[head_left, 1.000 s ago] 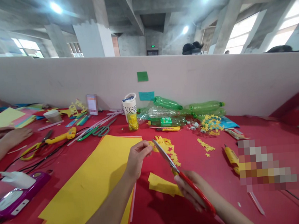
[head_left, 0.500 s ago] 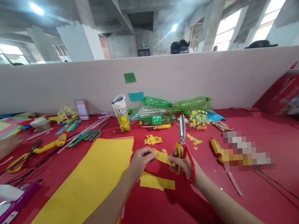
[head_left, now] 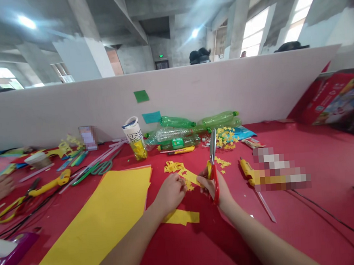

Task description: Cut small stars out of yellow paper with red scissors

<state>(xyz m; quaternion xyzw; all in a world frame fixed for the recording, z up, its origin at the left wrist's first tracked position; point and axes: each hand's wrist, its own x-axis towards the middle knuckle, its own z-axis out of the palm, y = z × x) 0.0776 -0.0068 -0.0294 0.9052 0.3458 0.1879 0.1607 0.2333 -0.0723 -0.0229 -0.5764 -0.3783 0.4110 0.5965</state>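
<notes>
near centre: open red table (head_left: 185, 249) | ahead: scissors (head_left: 212, 159), then bottles (head_left: 219, 119) block | right: glue gun (head_left: 247, 171), cable (head_left: 328, 212)

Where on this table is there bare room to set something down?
A wide bare patch of red tabletop lies at right, bordered by the yellow glue gun and red box. Another opens between left forearm and right forearm, nearer than the yellow strips. Crowded: along the partition, by the bottles, and left, around the cup.
</notes>
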